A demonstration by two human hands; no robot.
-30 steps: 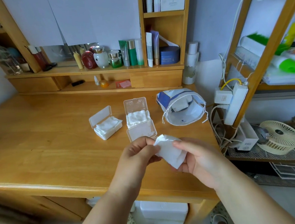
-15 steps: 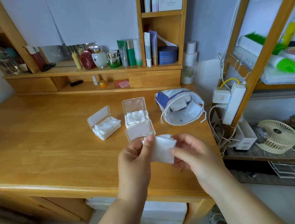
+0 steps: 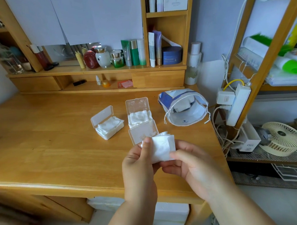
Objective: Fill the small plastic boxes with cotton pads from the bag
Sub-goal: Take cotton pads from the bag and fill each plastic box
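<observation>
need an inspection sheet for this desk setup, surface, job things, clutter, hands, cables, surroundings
surface: wooden desk, bare wood around the work area.
job's things: two small clear plastic boxes, left box and middle box, lids open, both holding white pads; third clear box nearest the hands, contents unclear; blue and white drawstring bag lying open on its side, pads inside; small stack of white cotton pads held above the desk edge.
clutter: cosmetic bottles and jars on the shelf.
grippers: left hand and right hand both pinch the stack.
cables: white power strip with tangled white cords beside the desk.
surroundings: cream desk fan on a side rack.
</observation>
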